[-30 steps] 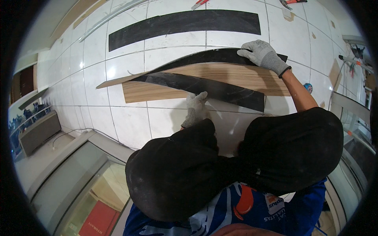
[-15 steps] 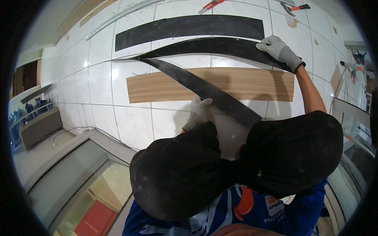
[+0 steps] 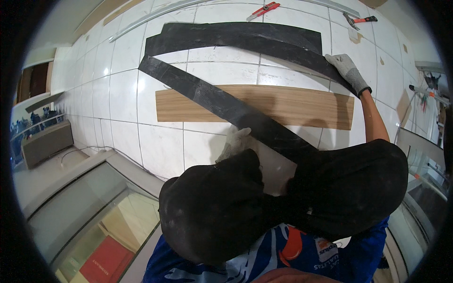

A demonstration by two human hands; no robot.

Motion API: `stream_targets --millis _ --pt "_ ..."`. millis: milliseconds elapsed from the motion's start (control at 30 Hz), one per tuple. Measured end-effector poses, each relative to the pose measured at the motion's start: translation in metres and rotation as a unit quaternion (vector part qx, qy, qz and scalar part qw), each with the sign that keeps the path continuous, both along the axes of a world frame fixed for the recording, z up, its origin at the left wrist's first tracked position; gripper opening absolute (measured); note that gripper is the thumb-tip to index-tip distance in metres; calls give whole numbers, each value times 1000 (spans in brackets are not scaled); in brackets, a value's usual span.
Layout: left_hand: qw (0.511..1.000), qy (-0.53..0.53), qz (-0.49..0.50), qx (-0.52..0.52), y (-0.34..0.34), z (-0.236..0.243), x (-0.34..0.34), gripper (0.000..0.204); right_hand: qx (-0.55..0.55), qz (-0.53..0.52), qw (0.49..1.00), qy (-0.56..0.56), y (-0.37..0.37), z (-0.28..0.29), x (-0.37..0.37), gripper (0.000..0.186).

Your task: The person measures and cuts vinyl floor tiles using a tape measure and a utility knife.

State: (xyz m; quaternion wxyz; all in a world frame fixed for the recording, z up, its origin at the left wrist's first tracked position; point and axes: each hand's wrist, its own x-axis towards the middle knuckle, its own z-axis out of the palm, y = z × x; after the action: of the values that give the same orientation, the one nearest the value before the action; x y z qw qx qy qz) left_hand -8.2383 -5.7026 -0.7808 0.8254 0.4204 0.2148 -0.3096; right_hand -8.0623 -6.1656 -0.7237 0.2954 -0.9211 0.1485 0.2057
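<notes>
Half a second ago, the two held strips were touching at their left tips; now these tips are apart. The far strip (image 3: 306, 57) has been swung away and is seen crossing the black board (image 3: 304, 36) on the floor (image 3: 160, 137). Whether it is pressed flat on that board cannot be told. The near strip (image 3: 217, 104) is slanted over the wood-look board (image 3: 306, 108), which is left flat on the tiles.

The right end of the far strip is gripped by the right hand (image 3: 348, 70), with the gloved fingers bent over its edge. The near edge of the near strip is pinched by the left hand (image 3: 234, 140); its thumb is seen, but its other fingers are partly hidden.

A red knife (image 3: 264, 10) and a hammer (image 3: 361, 20) are seen on the floor past the boards. At the lower left, a red flat thing (image 3: 107, 262) is seen under glass (image 3: 71, 212) set in a pale frame; whether this is a case cannot be told.
</notes>
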Motion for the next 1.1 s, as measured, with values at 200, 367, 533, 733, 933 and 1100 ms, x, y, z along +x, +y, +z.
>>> stream_targets --millis 200,367,533,733,933,1100 --pt "1000 13 0 22 0 3 5 46 -59 77 995 -38 9 17 -20 53" --pt "999 43 6 29 -2 -8 4 45 -165 186 965 -87 19 23 -32 86" --pt "991 38 46 -118 -4 0 15 39 -225 223 947 -50 31 22 -29 98" --pt "987 45 48 -148 -31 15 49 30 -300 243 894 -228 18 13 -35 84" --pt "983 38 63 -167 -41 -11 80 20 -144 263 944 -139 91 49 -49 89" --pt "977 71 104 -172 -63 11 102 32 -67 286 940 -172 135 38 -109 99"
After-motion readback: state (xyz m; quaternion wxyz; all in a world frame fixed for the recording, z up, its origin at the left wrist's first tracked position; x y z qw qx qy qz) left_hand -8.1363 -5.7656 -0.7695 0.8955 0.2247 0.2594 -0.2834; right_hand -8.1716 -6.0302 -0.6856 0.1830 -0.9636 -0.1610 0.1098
